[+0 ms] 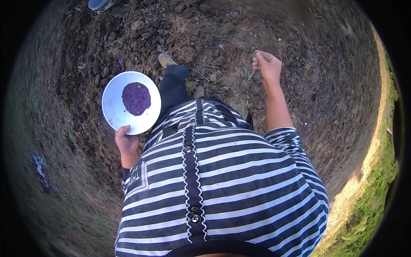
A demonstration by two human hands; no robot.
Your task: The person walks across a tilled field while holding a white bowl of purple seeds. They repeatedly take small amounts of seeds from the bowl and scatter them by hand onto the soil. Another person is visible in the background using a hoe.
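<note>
My left hand (128, 143) grips the near rim of a round white bowl (114, 107), thumb over the edge. A patch of small purple grains (136, 99), perhaps coated seeds, lies in the bowl with a few brown crumbs among them. Out to the right over the soil, my right hand (267, 66) is raised with its fingers curled and the thumb against the forefinger. Whether anything is pinched between them cannot be seen.
Cloddy dark soil (141, 29) with dry stalks and small weeds surrounds me. My boot (166, 60) is planted ahead. A bucket (99, 4) stands at the top left. A pale strip (374, 151) and green plants (382, 180) edge the ground at right.
</note>
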